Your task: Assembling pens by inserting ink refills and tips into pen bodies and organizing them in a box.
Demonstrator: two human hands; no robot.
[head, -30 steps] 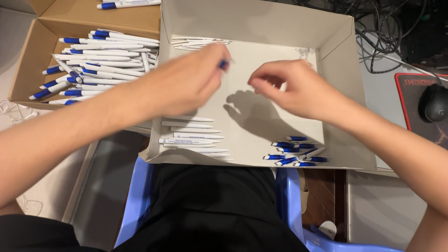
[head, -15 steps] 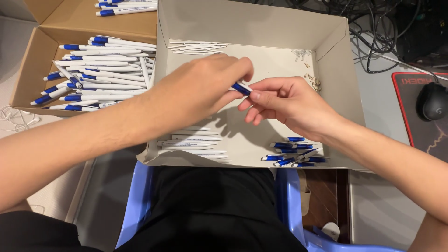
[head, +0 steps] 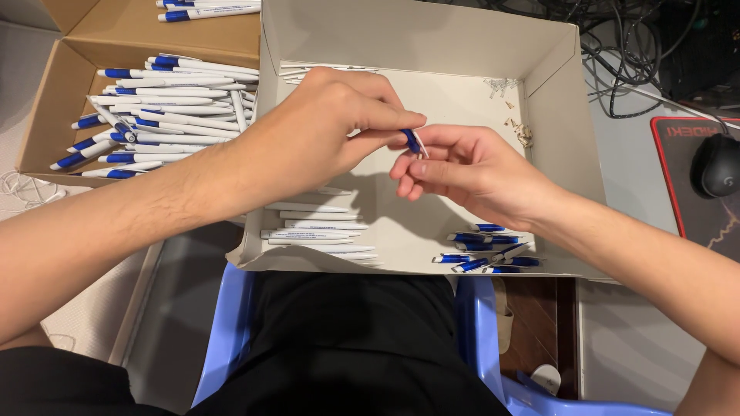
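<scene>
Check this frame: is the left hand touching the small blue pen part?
Touching. The head view shows the left hand pinching the blue pen part at its fingertips, with the right hand alongside.

Your left hand [head: 324,131] covers most of the pen part [head: 413,142]; only its blue tip shows, so its full shape cannot be told. Your forearms run off the frame edges. The small bits [head: 518,129] by the white box's [head: 416,35] far wall are too small to identify. The brown box [head: 69,46] is cut off at top.
</scene>
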